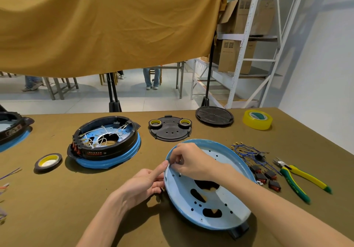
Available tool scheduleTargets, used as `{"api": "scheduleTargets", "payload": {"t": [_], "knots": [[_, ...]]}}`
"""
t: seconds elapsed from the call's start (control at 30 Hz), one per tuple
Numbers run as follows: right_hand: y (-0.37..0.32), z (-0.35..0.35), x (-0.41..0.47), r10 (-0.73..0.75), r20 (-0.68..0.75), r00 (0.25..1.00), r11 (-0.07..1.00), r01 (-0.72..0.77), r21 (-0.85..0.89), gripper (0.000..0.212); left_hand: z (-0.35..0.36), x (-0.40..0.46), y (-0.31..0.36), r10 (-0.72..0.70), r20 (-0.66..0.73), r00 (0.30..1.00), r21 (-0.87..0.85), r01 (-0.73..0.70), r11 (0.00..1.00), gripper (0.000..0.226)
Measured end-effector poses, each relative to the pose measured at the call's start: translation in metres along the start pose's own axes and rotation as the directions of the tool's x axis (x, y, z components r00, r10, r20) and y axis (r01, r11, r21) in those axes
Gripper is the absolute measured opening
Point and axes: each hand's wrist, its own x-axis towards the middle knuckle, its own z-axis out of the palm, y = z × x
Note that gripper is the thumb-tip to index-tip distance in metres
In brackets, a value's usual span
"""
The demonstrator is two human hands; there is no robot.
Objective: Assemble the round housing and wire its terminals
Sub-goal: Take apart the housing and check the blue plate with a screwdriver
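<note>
I see both bare forearms reaching in from the bottom edge. My left hand lies palm-up, index finger extended, the other fingers curled. My right hand arches just above it, fingertips pinched together, pointing down.

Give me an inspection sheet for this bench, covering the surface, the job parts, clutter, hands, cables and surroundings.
Surface: olive cloth-covered table.
Job's things: blue pan tilted up near the front; wired housing behind it to the left; black plate carrying two tape rolls; black round cover; rocker switches.
Clutter: yellow tape roll; dark tape roll; pliers.
Hands: left hand holds the pan's rim; right hand pinches something small at the rim.
Cables: blue wire harness; loose wires at left edge.
Surroundings: mustard curtain, shelving with cartons.
</note>
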Motion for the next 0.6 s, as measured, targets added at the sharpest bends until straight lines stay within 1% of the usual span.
{"api": "scheduleTargets", "payload": {"t": [0.07,0.2,0.27,0.37,0.43,0.47,0.53,0.6], "knots": [[-0.0004,0.0004,0.0001,-0.004,0.004,1.000,1.000,0.004,-0.021,0.003,-0.0001,-0.0004,0.0004,-0.005,0.004,1.000,0.013,0.005,1.000,0.088],[-0.0016,0.0014,-0.0008,-0.008,0.012,1.000,0.999,0.008,-0.040,0.008,-0.0004,-0.0012,0.0004,0.000,0.012,1.000,0.042,-0.001,0.999,0.099],[-0.0025,0.0001,-0.0015,0.002,0.021,1.000,0.999,-0.001,-0.044,0.011,-0.0008,-0.0012,0.0008,-0.008,0.017,1.000,0.056,0.007,0.998,0.101],[-0.0058,0.0017,-0.0017,0.025,0.033,0.999,0.992,-0.020,-0.126,0.022,-0.0003,-0.0029,0.0020,-0.034,0.008,0.999,0.068,0.033,0.997,0.099],[-0.0077,0.0042,-0.0027,0.019,0.030,0.999,0.982,-0.013,-0.191,0.026,-0.0002,-0.0039,0.0019,-0.044,-0.009,0.999,0.076,0.044,0.996,0.102],[-0.0084,0.0046,-0.0041,0.011,0.022,1.000,0.983,-0.007,-0.182,0.023,-0.0006,-0.0040,0.0018,-0.046,-0.019,0.999,0.075,0.048,0.996,0.106],[-0.0081,0.0023,-0.0070,0.008,0.022,1.000,0.994,-0.005,-0.106,0.016,-0.0004,-0.0038,0.0022,-0.057,-0.032,0.998,0.073,0.059,0.996,0.108],[-0.0077,-0.0002,-0.0083,0.012,0.031,0.999,0.997,-0.010,-0.074,0.012,0.0012,-0.0051,0.0034,-0.065,-0.027,0.998,0.072,0.067,0.995,0.101]]}}
